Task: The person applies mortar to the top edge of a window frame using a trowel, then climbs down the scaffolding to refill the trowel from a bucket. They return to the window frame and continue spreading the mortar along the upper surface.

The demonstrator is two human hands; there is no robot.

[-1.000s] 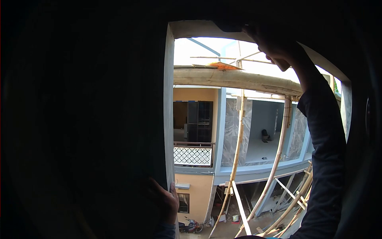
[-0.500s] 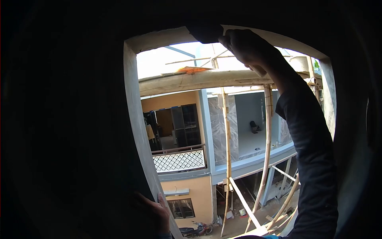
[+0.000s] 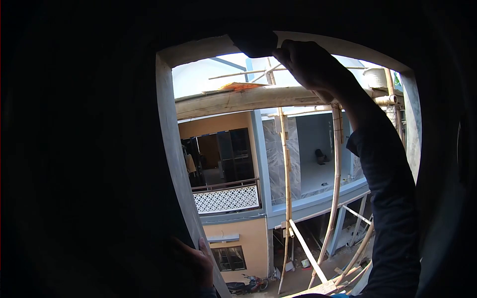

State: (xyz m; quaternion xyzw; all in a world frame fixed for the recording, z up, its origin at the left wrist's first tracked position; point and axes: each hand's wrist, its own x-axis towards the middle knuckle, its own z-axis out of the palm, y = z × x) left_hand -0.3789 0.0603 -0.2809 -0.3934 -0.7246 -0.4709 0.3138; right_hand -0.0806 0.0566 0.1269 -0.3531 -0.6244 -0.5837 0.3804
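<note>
My right hand (image 3: 308, 64) is raised to the top of a window opening, closed round the handle of a putty knife. The putty knife's (image 3: 254, 43) broad dark blade lies against the top edge of the window frame (image 3: 171, 144), seen in silhouette. Low on the left side, my left hand (image 3: 198, 263) grips the frame's upright edge, thumb on the lit inner face. Its other fingers are mostly lost in shadow. The frame looks like bare grey plaster or cement.
Outside stand bamboo scaffold poles (image 3: 287, 174) and a thick horizontal beam (image 3: 238, 101) across the opening. Beyond are a building with a white lattice balcony (image 3: 226, 199), a white bucket (image 3: 375, 78) at right, and a motorcycle (image 3: 251, 284) below. The wall around the opening is very dark.
The view has shifted slightly, so the scene outside sits a little further right. My right hand and the putty knife appear slightly lower; my left hand keeps its place on the frame.
</note>
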